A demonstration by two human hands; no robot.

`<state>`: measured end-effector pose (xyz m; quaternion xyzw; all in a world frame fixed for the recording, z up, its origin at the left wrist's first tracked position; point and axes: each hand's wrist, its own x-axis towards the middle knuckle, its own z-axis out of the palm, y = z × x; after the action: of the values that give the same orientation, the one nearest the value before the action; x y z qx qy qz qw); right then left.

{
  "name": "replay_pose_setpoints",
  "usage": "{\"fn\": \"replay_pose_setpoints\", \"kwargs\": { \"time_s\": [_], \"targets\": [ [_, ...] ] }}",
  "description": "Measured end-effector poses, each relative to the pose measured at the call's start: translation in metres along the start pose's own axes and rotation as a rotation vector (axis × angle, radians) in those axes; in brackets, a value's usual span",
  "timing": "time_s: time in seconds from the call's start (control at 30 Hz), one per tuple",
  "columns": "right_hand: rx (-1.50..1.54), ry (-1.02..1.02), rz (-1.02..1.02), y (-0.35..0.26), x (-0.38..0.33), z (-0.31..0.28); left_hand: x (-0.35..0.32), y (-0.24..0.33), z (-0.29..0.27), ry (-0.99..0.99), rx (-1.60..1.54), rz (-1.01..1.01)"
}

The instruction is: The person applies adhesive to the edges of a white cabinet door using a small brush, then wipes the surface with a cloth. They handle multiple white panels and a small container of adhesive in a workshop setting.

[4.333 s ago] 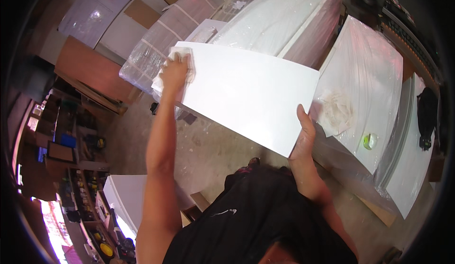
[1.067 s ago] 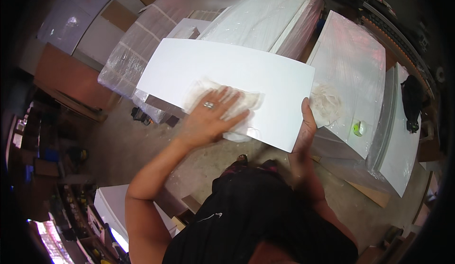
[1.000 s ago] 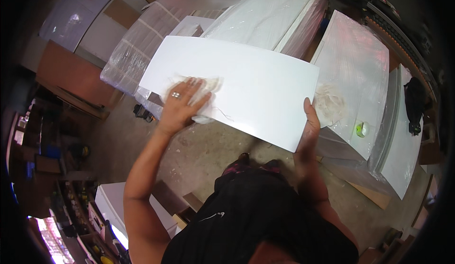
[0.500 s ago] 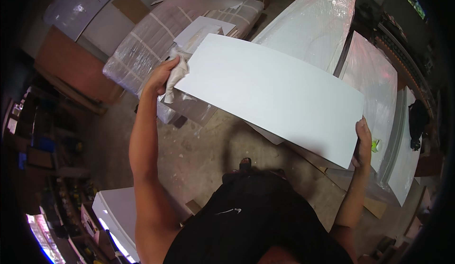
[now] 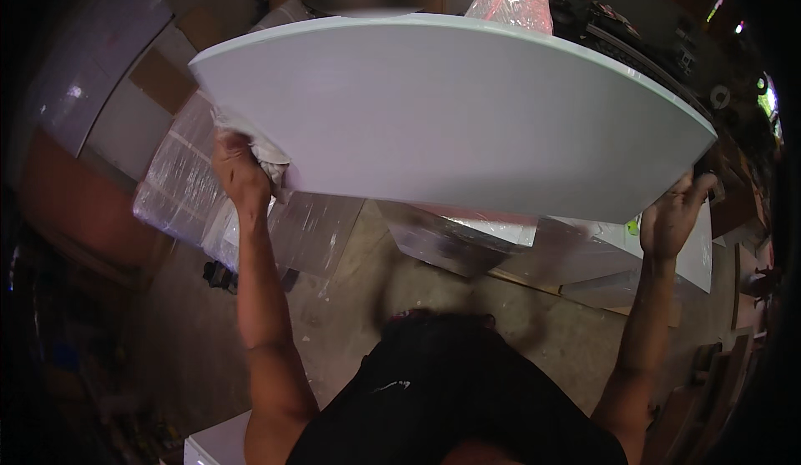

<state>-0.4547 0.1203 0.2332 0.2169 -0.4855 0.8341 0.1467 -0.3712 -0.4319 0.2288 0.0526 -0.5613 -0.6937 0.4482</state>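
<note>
A wide white panel (image 5: 450, 123) is held up in front of me between both hands, one broad face turned toward me. My left hand (image 5: 240, 167) is closed at its left end, with a crumpled pale cloth (image 5: 271, 163) pinched against the board. Around the lower right corner of the panel, my right hand (image 5: 670, 219) grips the edge; its fingertips are partly hidden behind the board.
Plastic-wrapped stacks (image 5: 171, 181) stand at left beyond my arm. More wrapped pieces (image 5: 511, 4) rise behind the panel. Under its lower edge is a white box-like piece (image 5: 450, 235). A brown board (image 5: 79, 206) leans far left. A white cabinet (image 5: 219, 444) is near my left elbow.
Both hands have raised the panel and tilted it more upright, so it fills more of the view. The left hand with the cloth has shifted left and slightly down in the picture.
</note>
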Motion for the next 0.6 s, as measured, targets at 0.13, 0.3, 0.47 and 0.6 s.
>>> {"fn": "replay_pose_setpoints", "kwargs": {
  "time_s": [0.13, 0.3, 0.47, 0.6],
  "targets": [
    [-0.035, -0.103, -0.354, -0.017, 0.006, 0.038, -0.004, -0.002, 0.017, -0.066, -0.624, 0.105],
    [0.703, -0.479, 0.041, -0.003, -0.017, 0.046, -0.009, 0.0, 0.008, -0.346, -0.687, -0.248],
    [0.678, -0.36, 0.146, 0.036, -0.057, 0.013, 0.011, -0.057, -0.056, -0.259, -0.336, -0.713],
    [0.657, -0.175, 0.241, 0.055, -0.062, 0.011, 0.017, -0.07, -0.035, -0.391, -0.046, -0.628]
  ]
}}
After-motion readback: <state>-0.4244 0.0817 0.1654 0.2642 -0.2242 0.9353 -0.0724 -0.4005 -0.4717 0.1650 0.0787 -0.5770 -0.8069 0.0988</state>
